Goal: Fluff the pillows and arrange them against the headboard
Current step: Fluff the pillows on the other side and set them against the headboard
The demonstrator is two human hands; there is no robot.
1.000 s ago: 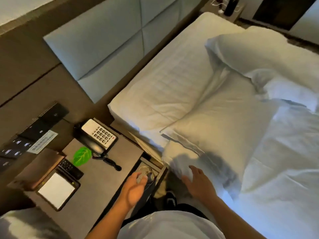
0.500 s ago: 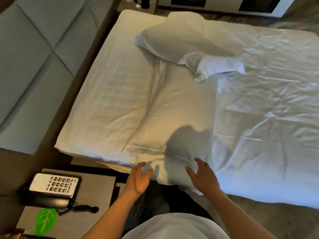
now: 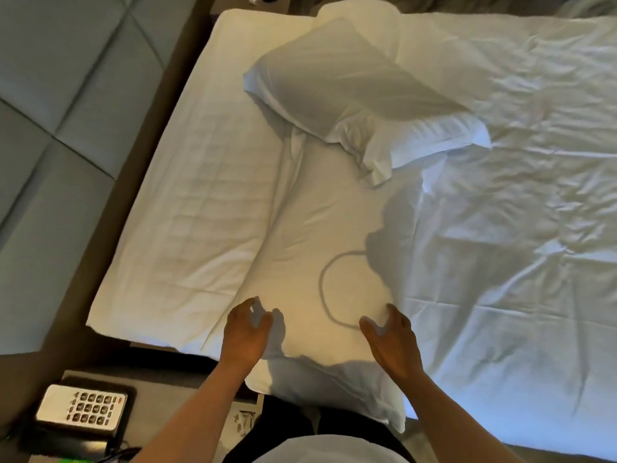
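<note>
We note the left hand [image 3: 245, 332] and right hand [image 3: 392, 342], fingers apart, flanking the near pillow [image 3: 334, 248], evidently to grip its end.

Near pillow [image 3: 320, 248] lying on the bed [image 3: 517, 262], overhanging its near edge; far pillow [image 3: 354, 85] behind it, overlapping; headboard [image 3: 60, 105] off left; phone [image 3: 81, 409] on the surface [image 3: 147, 396] bottom left

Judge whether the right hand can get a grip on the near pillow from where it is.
Probably yes: the right hand hovers open over the near pillow, close to its near end, with nothing between them. The left hand is also open alongside.
</note>
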